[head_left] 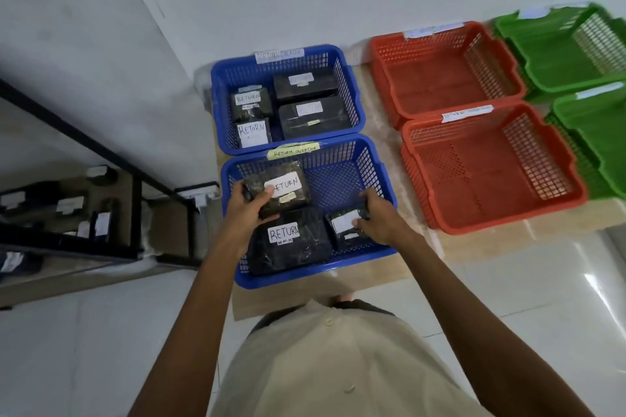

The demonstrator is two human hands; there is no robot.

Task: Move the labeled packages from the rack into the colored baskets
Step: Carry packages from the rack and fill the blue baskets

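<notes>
RETURN package point(288, 195) is gripped by the left hand point(245, 205) just over the near blue basket point(305, 272), and a smaller package point(343, 225) is clutched by the right hand point(379, 222) low on that basket's right side. A third package point(288, 247) is laid flat at front-left. Four more are parked in the far blue basket point(350, 95).

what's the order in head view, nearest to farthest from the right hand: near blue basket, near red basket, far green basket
1. near blue basket: right hand inside it
2. near red basket: to its right
3. far green basket: far right, back
</notes>
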